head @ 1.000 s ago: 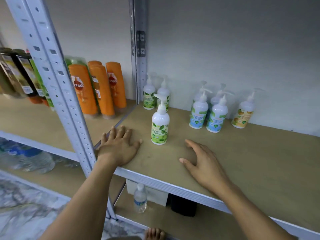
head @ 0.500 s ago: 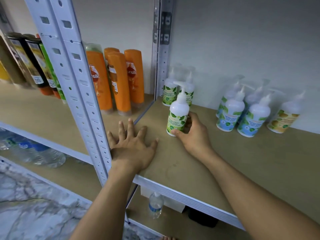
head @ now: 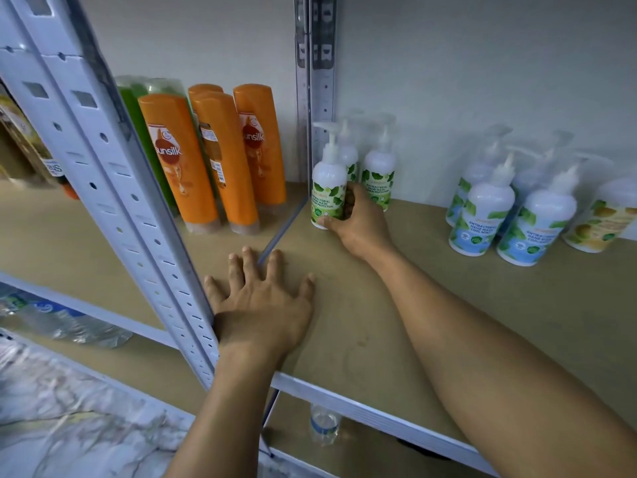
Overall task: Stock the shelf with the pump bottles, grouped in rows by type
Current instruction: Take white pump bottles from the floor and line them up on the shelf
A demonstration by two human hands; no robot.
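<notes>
My right hand [head: 358, 222] is wrapped around a white pump bottle with a green leaf label [head: 328, 191], which stands upright on the wooden shelf [head: 431, 288] near the back left corner. Two more green-label pump bottles [head: 378, 174] stand right behind it against the wall. To the right are several blue-label pump bottles [head: 482, 215], then a yellow-label pump bottle [head: 603, 219] at the frame's right edge. My left hand [head: 262, 301] lies flat, fingers spread, on the shelf's front left, beside the upright post.
A perforated metal post [head: 113, 174] rises at the left front, another post [head: 319, 81] at the back. Orange shampoo bottles [head: 206, 157] fill the neighbouring shelf on the left. Water bottles [head: 322, 427] sit on lower shelves. A marbled floor shows below left.
My right hand has slid the green-label bottle back and left, up to the two others by the back post. My left hand stays flat. The camera has moved closer.
</notes>
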